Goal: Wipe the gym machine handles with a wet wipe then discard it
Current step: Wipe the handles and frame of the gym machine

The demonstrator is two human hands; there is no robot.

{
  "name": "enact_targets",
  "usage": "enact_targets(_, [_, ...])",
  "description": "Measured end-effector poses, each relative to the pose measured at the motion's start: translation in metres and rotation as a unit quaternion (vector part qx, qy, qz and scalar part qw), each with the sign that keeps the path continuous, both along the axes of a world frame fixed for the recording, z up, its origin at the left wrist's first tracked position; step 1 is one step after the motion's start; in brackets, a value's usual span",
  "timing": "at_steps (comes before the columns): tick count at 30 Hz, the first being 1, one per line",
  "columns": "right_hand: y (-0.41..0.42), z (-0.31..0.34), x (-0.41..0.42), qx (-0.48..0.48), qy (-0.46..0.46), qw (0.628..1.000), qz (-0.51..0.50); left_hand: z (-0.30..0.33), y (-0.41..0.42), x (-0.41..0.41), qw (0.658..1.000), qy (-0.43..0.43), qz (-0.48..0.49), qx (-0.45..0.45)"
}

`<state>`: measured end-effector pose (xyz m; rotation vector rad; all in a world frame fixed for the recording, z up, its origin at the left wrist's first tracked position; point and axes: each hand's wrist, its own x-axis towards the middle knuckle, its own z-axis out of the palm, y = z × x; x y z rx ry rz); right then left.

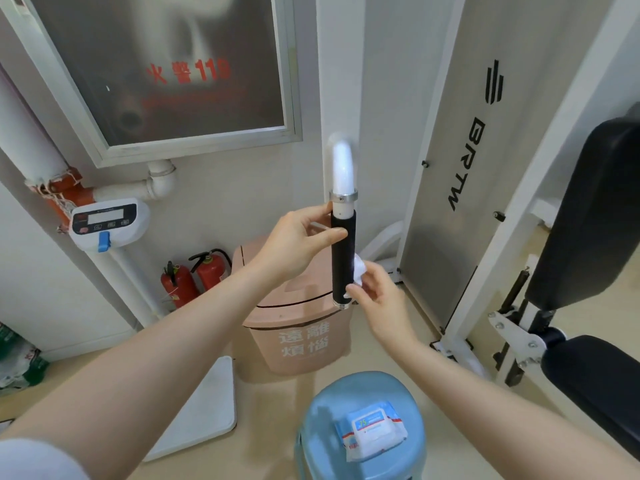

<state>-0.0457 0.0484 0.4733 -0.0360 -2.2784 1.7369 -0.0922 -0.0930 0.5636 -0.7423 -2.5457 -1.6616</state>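
The wipe pack (pixel 372 432) lies nearest you on the blue stool (pixel 322 427). Beyond it, your left hand (pixel 298 240) grips the upright handle (pixel 343 258); your right hand (pixel 375 294) pinches the wet wipe (pixel 359 270) against it.

The handle (pixel 343 258) wears matt black foam with shiny metal collars; the wet wipe (pixel 360 271) looks like crumpled white cloth; the bin (pixel 298 327) is smooth pink plastic.

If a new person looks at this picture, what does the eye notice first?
First, the black handle at the centre: the left hand holds its top, and the right hand presses a white wipe against its lower part. Behind stands a pink bin; nearest, a wipe pack lies on a blue stool.
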Motion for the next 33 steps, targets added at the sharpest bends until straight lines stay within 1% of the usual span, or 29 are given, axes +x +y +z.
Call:
enact_targets(1, [-0.003,0.004,-0.002,-0.018,0.008,1.000,-0.003,0.000,-0.001,-0.001,1.000,0.001,-0.004,-0.002])
enact_targets(3, [-0.009,0.030,-0.010,-0.039,0.072,0.996,-0.028,-0.001,-0.004,-0.003,1.000,0.005,-0.022,-0.003])
enact_targets(5, [-0.013,0.049,-0.015,-0.015,0.128,0.990,-0.051,-0.001,-0.005,-0.006,0.999,0.009,-0.030,-0.012])
enact_targets(6, [-0.014,0.045,-0.012,0.012,0.127,0.990,-0.052,-0.001,-0.007,-0.008,0.999,0.009,-0.037,-0.023])
enact_targets(7, [-0.015,0.034,-0.007,0.043,0.107,0.992,-0.051,0.000,-0.010,-0.009,0.998,0.011,-0.049,-0.034])
enact_targets(9, [-0.017,0.008,0.005,0.112,0.030,0.993,-0.024,-0.002,-0.016,-0.014,0.996,0.017,-0.073,-0.049])
enact_targets(10, [-0.018,0.003,0.008,0.129,-0.003,0.991,-0.020,-0.003,-0.018,-0.016,0.995,0.019,-0.083,-0.052])
enact_targets(11, [-0.019,0.004,0.006,0.128,-0.011,0.991,-0.031,-0.003,-0.020,-0.017,0.994,0.020,-0.092,-0.054])
enact_targets(12, [-0.020,0.011,0.001,0.114,0.004,0.992,-0.053,-0.003,-0.021,-0.018,0.994,0.021,-0.097,-0.051])
enact_targets(14, [-0.027,0.031,-0.008,0.091,0.067,0.988,-0.106,-0.004,-0.024,-0.023,0.994,0.022,-0.102,-0.044])
enact_targets(15, [-0.030,0.032,-0.010,0.086,0.084,0.985,-0.124,-0.004,-0.025,-0.025,0.994,0.022,-0.103,-0.043])
enact_targets(16, [-0.034,0.025,-0.010,0.092,0.074,0.983,-0.142,-0.004,-0.026,-0.027,0.994,0.021,-0.104,-0.039])
enact_targets(18, [-0.042,-0.007,-0.005,0.092,-0.005,0.983,-0.162,-0.007,-0.028,-0.030,0.994,0.017,-0.105,-0.027])
enact_targets(19, [-0.047,-0.020,0.000,0.056,-0.048,0.985,-0.158,-0.010,-0.028,-0.031,0.994,0.013,-0.103,-0.020])
enact_targets(20, [-0.050,-0.028,0.003,0.002,-0.076,0.986,-0.149,-0.012,-0.029,-0.031,0.995,0.009,-0.100,-0.012])
enact_targets(21, [-0.052,-0.028,0.002,-0.046,-0.089,0.984,-0.145,-0.015,-0.028,-0.031,0.996,0.005,-0.094,-0.003])
enact_targets(23, [-0.052,-0.005,-0.005,-0.094,-0.062,0.982,-0.153,-0.020,-0.028,-0.030,0.998,0.002,-0.069,0.012])
enact_targets(25, [-0.055,0.021,-0.009,-0.107,0.001,0.980,-0.170,-0.024,-0.026,-0.029,0.998,0.010,-0.052,0.017])
enact_targets(26, [-0.057,0.024,-0.010,-0.114,0.024,0.978,-0.174,-0.025,-0.026,-0.028,0.999,0.012,-0.049,0.017])
enact_targets(27, [-0.060,0.019,-0.008,-0.113,0.019,0.978,-0.176,-0.025,-0.025,-0.028,0.999,0.011,-0.048,0.017])
enact_targets(29, [-0.067,-0.007,0.000,-0.113,-0.062,0.974,-0.185,-0.025,-0.027,-0.028,0.999,0.011,-0.046,0.018])
enact_targets(30, [-0.069,-0.017,0.003,-0.140,-0.112,0.966,-0.187,-0.024,-0.028,-0.029,0.999,0.012,-0.044,0.016])
enact_targets(31, [-0.070,-0.019,0.003,-0.192,-0.155,0.950,-0.192,-0.024,-0.030,-0.029,0.999,0.014,-0.044,0.013])
enact_targets(32, [-0.070,-0.013,0.000,-0.248,-0.176,0.931,-0.201,-0.024,-0.031,-0.030,0.999,0.016,-0.045,0.010])
enact_targets(33, [-0.069,-0.002,-0.004,-0.281,-0.163,0.924,-0.202,-0.024,-0.032,-0.030,0.999,0.017,-0.045,0.007])
